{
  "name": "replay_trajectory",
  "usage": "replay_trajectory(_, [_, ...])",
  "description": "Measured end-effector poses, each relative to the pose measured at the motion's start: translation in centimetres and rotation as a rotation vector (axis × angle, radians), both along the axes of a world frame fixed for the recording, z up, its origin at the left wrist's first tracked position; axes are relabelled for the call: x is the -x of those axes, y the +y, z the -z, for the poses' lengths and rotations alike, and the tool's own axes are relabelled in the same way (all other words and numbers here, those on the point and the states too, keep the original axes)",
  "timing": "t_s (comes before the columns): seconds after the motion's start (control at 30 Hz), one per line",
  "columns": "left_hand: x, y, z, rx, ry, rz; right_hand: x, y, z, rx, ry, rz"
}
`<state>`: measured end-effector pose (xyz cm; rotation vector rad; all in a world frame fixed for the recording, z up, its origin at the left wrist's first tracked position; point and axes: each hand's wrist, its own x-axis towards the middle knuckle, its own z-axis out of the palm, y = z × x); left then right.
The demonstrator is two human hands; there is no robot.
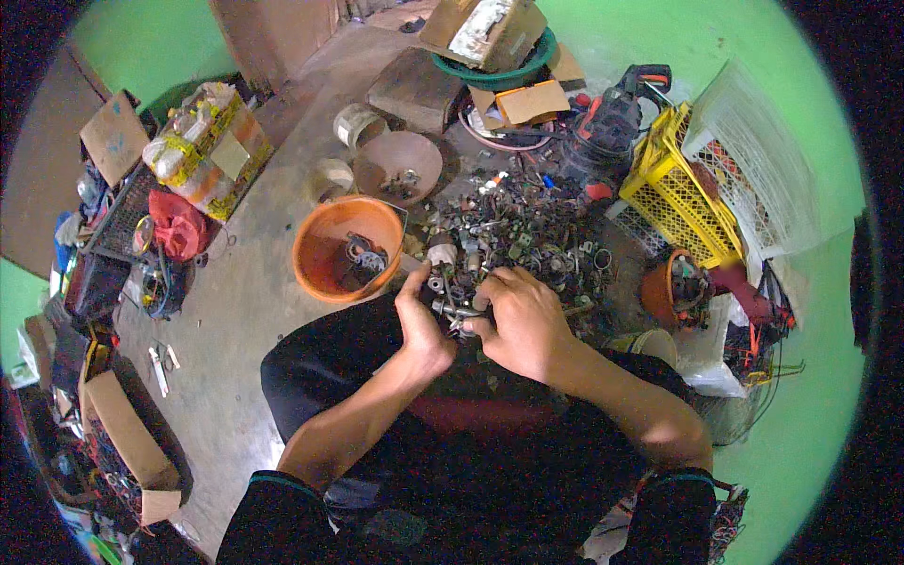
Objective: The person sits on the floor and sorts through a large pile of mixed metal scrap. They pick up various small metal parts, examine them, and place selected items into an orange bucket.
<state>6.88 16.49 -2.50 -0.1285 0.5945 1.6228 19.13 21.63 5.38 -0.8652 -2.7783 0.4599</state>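
My left hand (422,321) is cupped in front of my lap with several small metal parts (436,284) in it, one of them ring-shaped. My right hand (522,321) comes in from the other side. Its thumb and bent fingers pinch a shiny metal piece (455,308) that spans the gap between the hands. Fingers and blur hide the exact shape of these parts. Just beyond the hands a wide heap of small metal and plastic scrap (526,222) covers the floor. To the left of it stands an orange bucket (311,265) with some metal pieces at its bottom.
Behind the bucket are a pinkish basin (427,152) and a white tub (360,126). On the right stand a yellow plastic crate (671,205) and a small orange pot (657,289) of parts. A taped cardboard box (233,159) and an open carton (131,424) line the left.
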Motion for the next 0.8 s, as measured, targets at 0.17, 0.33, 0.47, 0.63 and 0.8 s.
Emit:
replay_trajectory(0.17, [-0.4, 0.6, 1.0, 0.097, -0.007, -0.040, 0.2, 0.8, 0.8, 0.172, 0.038, 0.078])
replay_trajectory(0.33, [-0.1, 0.5, 1.0, 0.132, 0.039, -0.106, 0.5, 1.6, -0.4, 0.113, -0.064, -0.012])
replay_trajectory(0.47, [-0.4, 0.6, 2.7, 0.163, 0.074, -0.124, 0.4, 1.6, 0.9, 0.086, -0.165, -0.118])
replay_trajectory(0.63, [-0.3, 0.6, 3.9, 0.208, 0.089, -0.122, 0.9, 0.2, 1.6, 0.002, -0.211, -0.067])
replay_trajectory(0.8, [0.3, 0.6, 4.1, 0.209, -0.046, -0.085, 2.0, 0.1, -0.6, 0.097, -0.153, 0.028])
